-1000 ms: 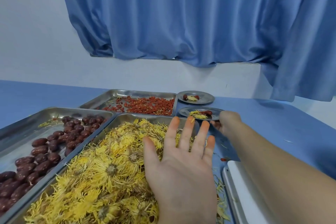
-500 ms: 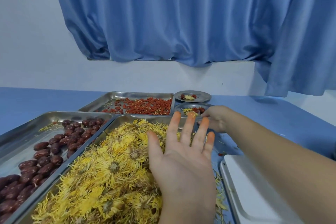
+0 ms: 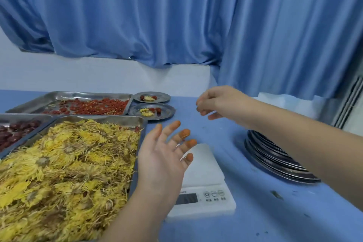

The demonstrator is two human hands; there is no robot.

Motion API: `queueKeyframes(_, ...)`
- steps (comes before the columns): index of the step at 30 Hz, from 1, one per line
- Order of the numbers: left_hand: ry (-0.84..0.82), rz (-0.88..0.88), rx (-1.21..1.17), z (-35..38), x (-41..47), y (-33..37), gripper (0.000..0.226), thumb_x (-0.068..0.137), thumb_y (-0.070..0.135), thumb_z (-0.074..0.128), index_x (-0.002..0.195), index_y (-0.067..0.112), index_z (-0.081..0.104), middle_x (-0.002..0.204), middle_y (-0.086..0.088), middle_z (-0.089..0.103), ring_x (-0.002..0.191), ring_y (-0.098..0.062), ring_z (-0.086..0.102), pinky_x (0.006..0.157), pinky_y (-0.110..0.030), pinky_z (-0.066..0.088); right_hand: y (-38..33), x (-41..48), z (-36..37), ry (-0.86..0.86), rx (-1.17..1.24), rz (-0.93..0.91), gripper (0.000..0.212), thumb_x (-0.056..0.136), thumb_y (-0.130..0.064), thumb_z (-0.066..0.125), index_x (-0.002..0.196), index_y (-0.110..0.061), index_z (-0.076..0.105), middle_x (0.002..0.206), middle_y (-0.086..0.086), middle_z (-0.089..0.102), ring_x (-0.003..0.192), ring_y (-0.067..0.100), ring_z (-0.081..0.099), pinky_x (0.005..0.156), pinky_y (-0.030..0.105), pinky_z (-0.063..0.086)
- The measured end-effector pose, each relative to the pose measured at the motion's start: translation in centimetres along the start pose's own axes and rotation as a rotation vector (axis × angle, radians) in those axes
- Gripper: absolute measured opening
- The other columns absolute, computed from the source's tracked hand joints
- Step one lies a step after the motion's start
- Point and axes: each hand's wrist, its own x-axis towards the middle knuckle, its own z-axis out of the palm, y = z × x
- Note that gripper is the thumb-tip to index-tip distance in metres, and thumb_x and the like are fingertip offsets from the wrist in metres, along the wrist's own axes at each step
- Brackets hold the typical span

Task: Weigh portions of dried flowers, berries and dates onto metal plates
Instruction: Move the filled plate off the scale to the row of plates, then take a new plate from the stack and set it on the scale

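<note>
A metal tray of yellow dried flowers (image 3: pixel 64 163) fills the near left. Behind it stand a tray of red berries (image 3: pixel 92 107) and, at the left edge, a tray of dark dates (image 3: pixel 13 131). Two small metal plates, the near plate (image 3: pixel 152 112) and the far plate (image 3: pixel 151 97), each carry flowers and dates. My left hand (image 3: pixel 163 155) hovers with fingers spread, tips stained orange, between the flower tray and the white scale (image 3: pixel 202 180). My right hand (image 3: pixel 216 102) floats above the table right of the plates, fingers loosely curled, holding nothing I can see.
A stack of empty metal plates (image 3: pixel 275 157) sits right of the scale, partly behind my right forearm. The blue table (image 3: pixel 275 212) carries a few crumbs. A blue curtain (image 3: pixel 176 15) hangs along the back wall.
My right hand has left the near plate and lifted to the right. My left hand moved off the flowers toward the scale. The view swung right, showing the scale and plate stack.
</note>
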Motion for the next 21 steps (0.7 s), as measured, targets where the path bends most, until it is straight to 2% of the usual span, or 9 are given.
queueKeyframes(2,-0.019,-0.013,0.032,0.1,0.0,-0.5,0.048,0.069,0.047,0.059,0.102,0.015,0.072,0.085,-0.007,0.070,0.069,-0.023,0.065,0.064,-0.034,0.039,0.9,-1.3,-3.0,0.092,-0.228,-0.055,0.007,0.084,-0.021,0.064,0.082,-0.015,0.067,0.083,0.002,0.071,0.078,0.015,0.064,0.071,0.030,0.053)
queueKeyframes(5,-0.050,-0.025,0.049,0.2,-0.1,-0.8,0.047,0.068,0.048,0.060,0.100,0.016,0.072,0.086,-0.006,0.069,0.068,-0.021,0.063,0.064,-0.034,0.040,2.8,-3.0,-7.2,0.191,-0.600,-0.061,0.010,0.086,-0.032,0.062,0.089,-0.023,0.065,0.082,-0.011,0.064,0.084,0.014,0.059,0.074,0.026,0.044)
queueKeyframes(9,-0.023,-0.033,0.021,-0.4,0.2,-0.7,0.046,0.070,0.047,0.059,0.101,0.016,0.072,0.086,-0.006,0.069,0.070,-0.022,0.062,0.064,-0.035,0.039,4.9,-4.8,-10.6,0.041,-0.933,0.072,0.022,0.086,-0.045,0.056,0.100,-0.029,0.063,0.099,-0.010,0.063,0.095,0.016,0.056,0.081,0.030,0.044)
queueKeyframes(12,0.000,-0.029,-0.010,-0.7,0.1,-0.3,0.044,0.080,0.047,0.056,0.106,0.015,0.069,0.084,-0.005,0.068,0.068,-0.022,0.063,0.064,-0.035,0.039,5.9,-6.4,-11.7,-0.076,-0.981,0.138,0.029,0.086,-0.047,0.056,0.108,-0.029,0.062,0.104,-0.011,0.062,0.097,0.015,0.055,0.080,0.026,0.040)
queueKeyframes(14,0.010,-0.021,-0.035,-0.8,0.1,0.0,0.042,0.084,0.048,0.053,0.106,0.015,0.069,0.083,-0.005,0.068,0.068,-0.022,0.063,0.064,-0.034,0.038,6.3,-7.0,-11.7,-0.103,-1.022,0.134,0.028,0.085,-0.039,0.058,0.109,-0.025,0.063,0.105,-0.007,0.065,0.094,0.018,0.057,0.079,0.027,0.042)
queueKeyframes(17,0.023,-0.008,-0.059,-1.0,0.0,0.5,0.042,0.086,0.048,0.051,0.105,0.016,0.070,0.083,-0.005,0.068,0.069,-0.022,0.062,0.066,-0.034,0.039,6.7,-7.2,-11.4,-0.062,-1.024,0.107,0.024,0.081,-0.024,0.057,0.103,-0.016,0.066,0.101,0.004,0.070,0.093,0.024,0.062,0.083,0.035,0.051)
queueKeyframes(21,0.041,-0.008,-0.073,-1.0,-0.1,0.7,0.041,0.088,0.048,0.051,0.104,0.016,0.070,0.083,-0.004,0.068,0.071,-0.022,0.060,0.067,-0.034,0.038,6.9,-7.3,-10.9,0.063,-1.013,0.077,0.027,0.072,-0.017,0.056,0.096,-0.014,0.068,0.090,0.006,0.071,0.087,0.026,0.064,0.077,0.038,0.054)
